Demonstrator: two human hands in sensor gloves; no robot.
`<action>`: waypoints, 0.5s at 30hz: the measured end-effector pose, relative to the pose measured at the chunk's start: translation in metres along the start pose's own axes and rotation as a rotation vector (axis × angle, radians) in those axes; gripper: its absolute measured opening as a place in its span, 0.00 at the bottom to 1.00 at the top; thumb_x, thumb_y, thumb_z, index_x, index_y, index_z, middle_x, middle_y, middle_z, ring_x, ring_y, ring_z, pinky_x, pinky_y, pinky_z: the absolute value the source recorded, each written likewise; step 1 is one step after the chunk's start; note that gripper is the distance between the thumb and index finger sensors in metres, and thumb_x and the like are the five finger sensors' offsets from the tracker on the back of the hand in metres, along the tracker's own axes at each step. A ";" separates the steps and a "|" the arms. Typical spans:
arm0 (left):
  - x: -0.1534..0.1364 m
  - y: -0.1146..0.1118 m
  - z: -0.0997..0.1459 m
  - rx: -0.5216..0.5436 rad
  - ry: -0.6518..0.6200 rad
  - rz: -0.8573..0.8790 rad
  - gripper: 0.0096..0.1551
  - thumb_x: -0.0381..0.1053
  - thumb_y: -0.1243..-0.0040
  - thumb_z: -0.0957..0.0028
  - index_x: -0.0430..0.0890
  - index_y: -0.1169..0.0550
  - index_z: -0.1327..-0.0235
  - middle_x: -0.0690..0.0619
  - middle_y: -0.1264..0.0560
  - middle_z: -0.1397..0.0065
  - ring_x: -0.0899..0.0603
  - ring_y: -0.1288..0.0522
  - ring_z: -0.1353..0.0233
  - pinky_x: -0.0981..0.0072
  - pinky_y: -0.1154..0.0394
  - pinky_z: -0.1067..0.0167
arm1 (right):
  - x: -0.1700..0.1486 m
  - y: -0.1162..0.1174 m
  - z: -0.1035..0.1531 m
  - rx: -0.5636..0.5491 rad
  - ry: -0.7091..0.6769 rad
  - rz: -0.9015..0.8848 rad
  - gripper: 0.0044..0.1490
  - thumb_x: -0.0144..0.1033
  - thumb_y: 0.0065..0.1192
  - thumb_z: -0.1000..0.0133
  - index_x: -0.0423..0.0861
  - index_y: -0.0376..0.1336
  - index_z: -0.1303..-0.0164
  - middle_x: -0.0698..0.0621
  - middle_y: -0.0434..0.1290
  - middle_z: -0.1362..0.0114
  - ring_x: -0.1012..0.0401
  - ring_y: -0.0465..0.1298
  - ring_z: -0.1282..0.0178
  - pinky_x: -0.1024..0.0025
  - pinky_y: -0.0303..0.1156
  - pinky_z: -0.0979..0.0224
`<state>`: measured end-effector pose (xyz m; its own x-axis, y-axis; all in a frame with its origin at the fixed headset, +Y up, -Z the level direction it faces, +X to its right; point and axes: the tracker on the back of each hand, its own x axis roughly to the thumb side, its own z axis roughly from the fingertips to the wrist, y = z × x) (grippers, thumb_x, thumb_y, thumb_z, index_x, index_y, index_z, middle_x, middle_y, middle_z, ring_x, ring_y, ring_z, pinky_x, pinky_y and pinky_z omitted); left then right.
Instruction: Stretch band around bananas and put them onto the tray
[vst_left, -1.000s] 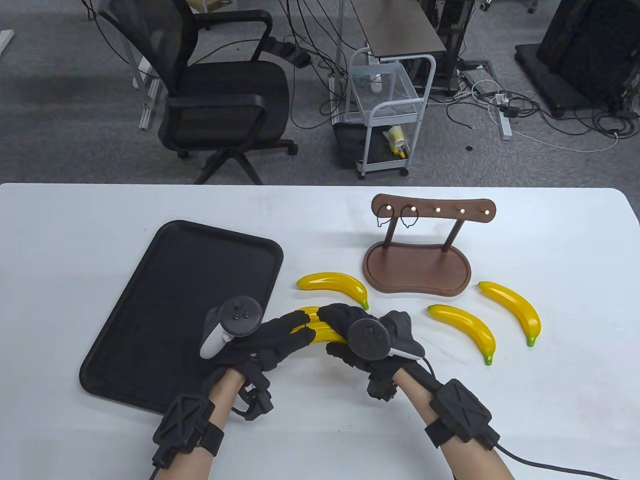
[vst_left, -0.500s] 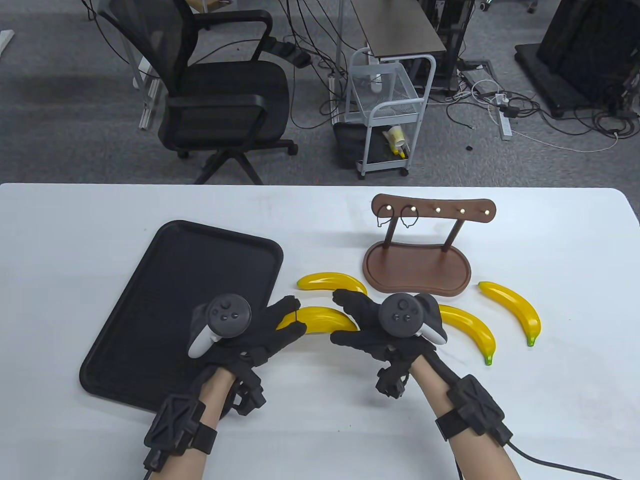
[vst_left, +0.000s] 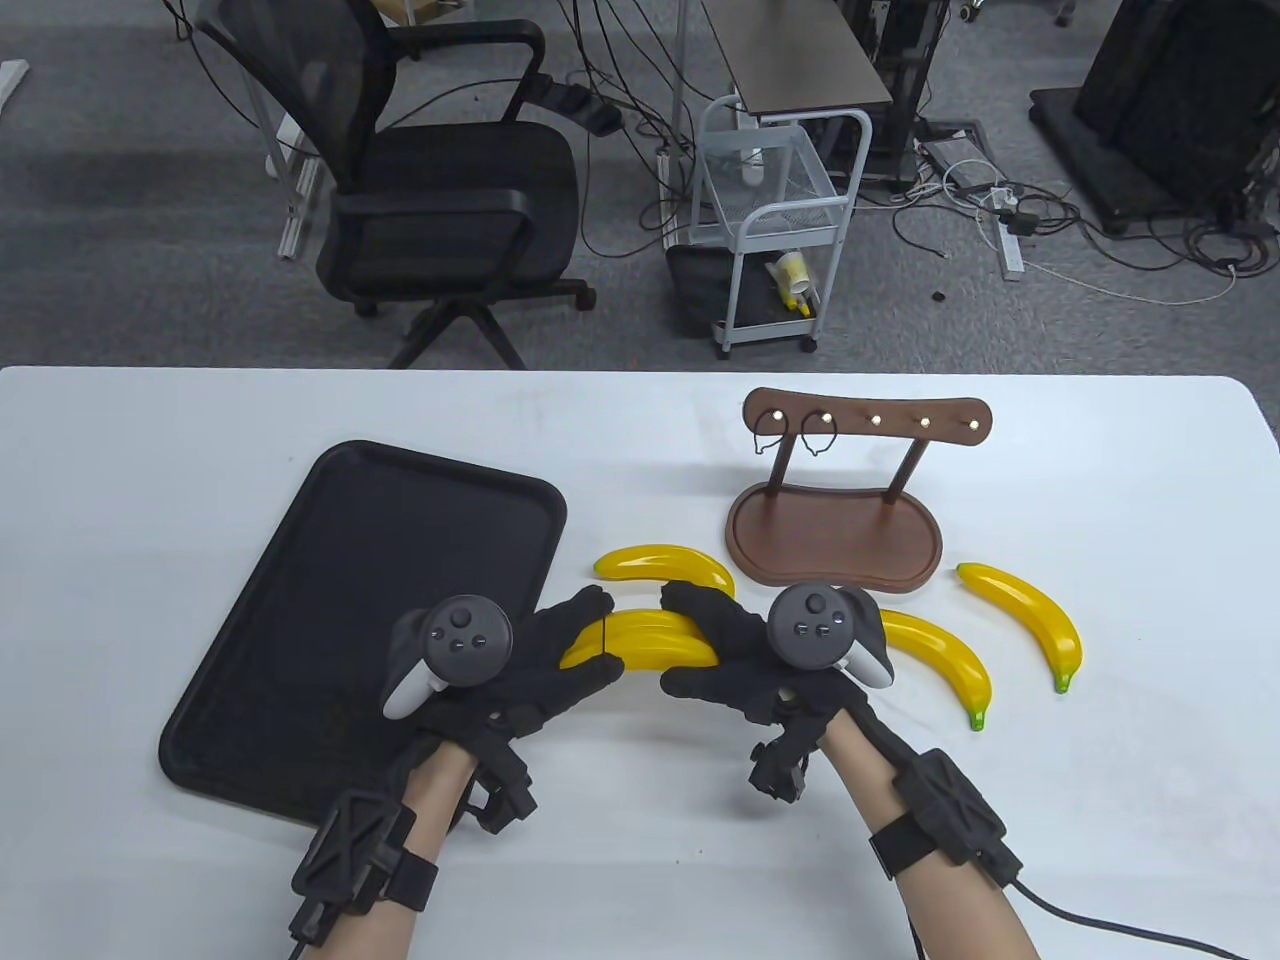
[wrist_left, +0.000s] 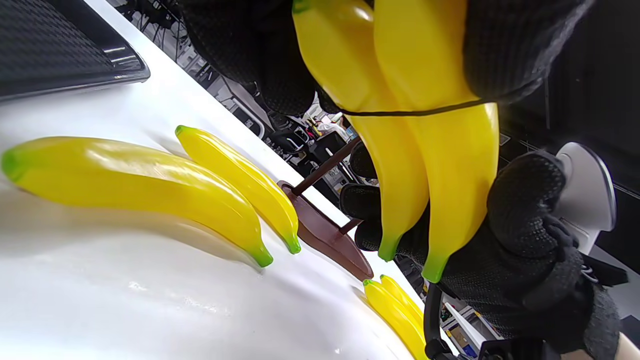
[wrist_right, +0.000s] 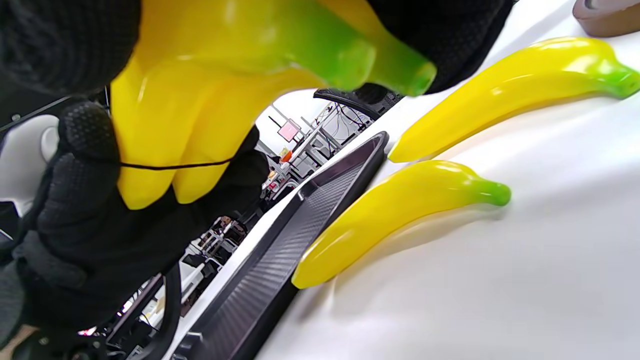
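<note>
Two yellow bananas (vst_left: 650, 640) are held side by side between my hands, just right of the black tray (vst_left: 330, 560). A thin black band (wrist_left: 415, 111) circles the pair near its blunt end. My left hand (vst_left: 600, 642) grips that end, fingers curled at the band (wrist_right: 170, 165). My right hand (vst_left: 688, 640) grips the green stem ends (wrist_right: 380, 65). One loose banana (vst_left: 662, 566) lies just beyond the hands. The wrist views show another banana (wrist_right: 400, 220) on the table under the held pair; the table view hides it.
Two more bananas (vst_left: 935, 660) (vst_left: 1025, 620) lie to the right. A brown wooden peg stand (vst_left: 835, 540) stands behind them, with spare bands (vst_left: 768, 436) hanging on its two left pegs. An office chair and a cart stand on the floor beyond the table's far edge.
My right hand slid from the pair's middle to its stem end. My left hand's fingers closed round the blunt end. The band now shows across both bananas, which sit slightly further from me.
</note>
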<state>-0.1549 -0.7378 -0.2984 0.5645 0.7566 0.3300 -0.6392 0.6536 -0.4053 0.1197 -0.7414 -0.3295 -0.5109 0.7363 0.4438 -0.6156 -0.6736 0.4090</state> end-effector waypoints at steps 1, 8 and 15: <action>0.000 -0.001 0.000 -0.004 0.000 0.000 0.47 0.70 0.46 0.39 0.49 0.44 0.14 0.51 0.38 0.11 0.38 0.33 0.16 0.43 0.40 0.17 | 0.000 0.000 0.000 -0.008 0.000 -0.004 0.63 0.68 0.57 0.49 0.40 0.46 0.14 0.38 0.57 0.15 0.40 0.70 0.26 0.43 0.71 0.31; 0.001 -0.004 -0.001 -0.027 0.002 -0.033 0.47 0.69 0.45 0.40 0.51 0.44 0.13 0.52 0.38 0.10 0.38 0.35 0.14 0.42 0.41 0.16 | 0.003 0.001 0.001 -0.065 -0.012 0.023 0.57 0.66 0.60 0.47 0.40 0.51 0.17 0.39 0.63 0.19 0.42 0.73 0.31 0.45 0.72 0.34; 0.006 -0.006 -0.001 -0.030 0.001 -0.091 0.47 0.68 0.43 0.40 0.50 0.44 0.13 0.50 0.39 0.10 0.36 0.34 0.15 0.41 0.42 0.17 | 0.010 0.003 0.002 -0.091 -0.039 0.067 0.56 0.64 0.62 0.48 0.40 0.53 0.18 0.39 0.64 0.20 0.42 0.74 0.33 0.44 0.73 0.36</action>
<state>-0.1472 -0.7367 -0.2951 0.6198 0.6944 0.3656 -0.5695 0.7186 -0.3991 0.1137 -0.7366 -0.3222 -0.5302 0.6852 0.4993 -0.6334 -0.7116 0.3040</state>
